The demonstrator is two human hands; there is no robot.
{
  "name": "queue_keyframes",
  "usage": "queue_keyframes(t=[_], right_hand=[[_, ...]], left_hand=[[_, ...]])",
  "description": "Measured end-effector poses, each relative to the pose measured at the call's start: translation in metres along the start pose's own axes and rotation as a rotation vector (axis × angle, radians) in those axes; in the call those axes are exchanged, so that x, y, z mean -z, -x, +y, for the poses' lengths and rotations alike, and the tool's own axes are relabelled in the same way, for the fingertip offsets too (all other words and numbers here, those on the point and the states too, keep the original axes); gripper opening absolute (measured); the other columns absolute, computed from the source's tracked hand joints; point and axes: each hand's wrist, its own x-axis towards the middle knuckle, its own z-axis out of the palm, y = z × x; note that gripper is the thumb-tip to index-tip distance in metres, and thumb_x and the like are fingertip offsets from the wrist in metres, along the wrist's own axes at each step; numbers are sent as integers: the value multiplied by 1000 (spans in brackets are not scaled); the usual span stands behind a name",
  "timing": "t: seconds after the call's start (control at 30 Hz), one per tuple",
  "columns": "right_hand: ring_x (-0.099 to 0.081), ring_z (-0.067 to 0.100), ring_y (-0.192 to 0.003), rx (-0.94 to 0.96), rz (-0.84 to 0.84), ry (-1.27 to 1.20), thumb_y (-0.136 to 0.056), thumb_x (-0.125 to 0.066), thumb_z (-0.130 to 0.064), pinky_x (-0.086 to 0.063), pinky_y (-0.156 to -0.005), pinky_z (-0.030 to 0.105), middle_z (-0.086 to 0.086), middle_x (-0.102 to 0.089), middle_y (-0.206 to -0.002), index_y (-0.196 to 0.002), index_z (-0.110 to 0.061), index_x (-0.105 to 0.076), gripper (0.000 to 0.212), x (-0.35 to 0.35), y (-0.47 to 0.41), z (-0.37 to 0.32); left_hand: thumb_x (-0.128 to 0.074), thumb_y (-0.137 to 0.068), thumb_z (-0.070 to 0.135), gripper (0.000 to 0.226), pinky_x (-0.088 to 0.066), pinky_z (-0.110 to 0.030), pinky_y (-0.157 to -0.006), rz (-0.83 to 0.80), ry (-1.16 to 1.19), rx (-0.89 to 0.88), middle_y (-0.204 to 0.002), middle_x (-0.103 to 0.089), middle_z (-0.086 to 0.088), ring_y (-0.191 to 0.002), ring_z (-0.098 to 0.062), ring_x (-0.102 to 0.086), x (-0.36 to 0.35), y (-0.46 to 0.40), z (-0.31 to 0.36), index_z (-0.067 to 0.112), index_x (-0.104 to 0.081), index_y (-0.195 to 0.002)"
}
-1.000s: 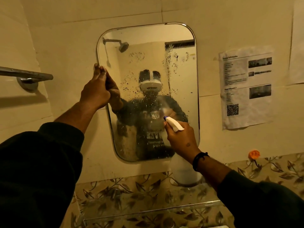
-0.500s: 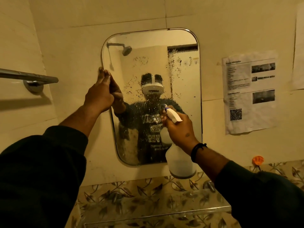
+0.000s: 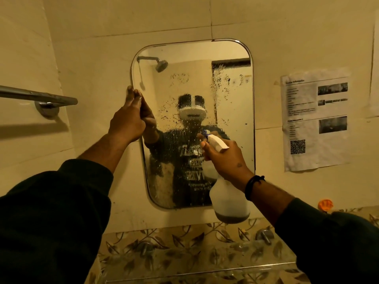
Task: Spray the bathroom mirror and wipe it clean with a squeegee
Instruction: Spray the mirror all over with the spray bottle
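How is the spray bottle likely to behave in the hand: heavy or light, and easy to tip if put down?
The spray bottle is probably light: only a dark layer of liquid shows at its bottom. The right hand carries it by the neck alone, which fits that. Its body looks like translucent plastic, so likely stiff yet slightly squeezable. Set down, the wide base should stand, though the near-empty bottle may tip when knocked.

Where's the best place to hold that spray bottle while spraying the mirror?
Grip the narrow neck just under the white trigger head, from behind, as the right hand does now. The spray bottle hangs upright, its wide body below, and its nozzle faces the mirror, so a finger reaches the trigger.
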Motion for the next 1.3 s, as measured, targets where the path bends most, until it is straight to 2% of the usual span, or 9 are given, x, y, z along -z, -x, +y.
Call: queue_keyframes(t=[0.13,0.27,0.37,0.53,0.83,0.97,1.1,1.2,1.3], right_hand=[[-70,27,-80,-54,49,-72,-93,-61,-34,-60,-74,46,15,-70,-90,-107,-4,-67,33,3,-1,1],[-65,13,-62,-44,109,46,-87,-65,-48,-50,-52,23,4,-69,-78,-104,-13,-67,38,3,2,7],[-67,14,-63,-79,141,13,-89,-64,-44,-53,-54,26,3,-69,-77,-106,-13,-67,36,5,-2,6],[-69,25,-84,-59,107,-80,-91,-64,-34,-59,-78,48,8,-72,-91,-112,-14,-68,29,12,-10,-2],[-68,24,-67,-82,200,30,-83,-69,-51,-61,-63,46,3,-70,-76,-101,-20,-71,37,25,-21,-8],[-70,29,-76,-30,229,-48,-87,-67,-42,-60,-73,51,9,-72,-80,-78,-34,-65,13,38,-34,-15],[-71,26,-77,-21,222,-64,-86,-70,-39,-61,-76,42,9,-73,-83,-91,-24,-71,16,49,-52,-30],[-68,16,-65,-9,230,-52,-83,-74,-36,-60,-64,29,3,-71,-78,-112,-17,-71,35,56,-63,-39],[-58,3,-58,13,311,10,-83,-74,-37,-46,-50,6,-15,-60,-65,-103,-24,-71,24,62,-68,-44]], left_hand=[[-52,-91,-2,80,-47,-44,-101,-2,-1,3,-168,1,5,-134,-37,-46,-1,-2,-2,24,-18,-158],[-52,-91,-2,80,-47,-44,-101,2,-2,-5,-168,2,5,-135,-37,-45,-2,-3,-4,24,-18,-158],[-52,-91,-2,80,-47,-45,-102,3,-1,-1,-168,1,5,-136,-37,-44,-3,-3,-4,25,-18,-158],[-51,-90,-3,80,-46,-45,-102,5,2,4,-168,1,5,-136,-37,-44,-2,-1,-2,24,-18,-158],[-52,-92,-2,79,-46,-47,-102,-5,0,9,-167,2,5,-137,-37,-43,-2,-2,-2,24,-18,-158],[-52,-91,-3,79,-48,-46,-100,-1,5,8,-167,2,6,-135,-37,-45,-4,-3,-3,24,-19,-158],[-52,-90,-4,80,-51,-40,-89,17,-5,7,-167,2,7,-130,-37,-50,-4,-1,-2,23,-19,-158],[-52,-89,-5,81,-51,-36,-83,18,-7,3,-167,4,7,-129,-36,-50,-3,0,-1,22,-19,-158],[-52,-90,-4,79,-51,-37,-85,23,-13,-6,-167,3,7,-128,-36,-51,-2,0,0,21,-20,-158]])
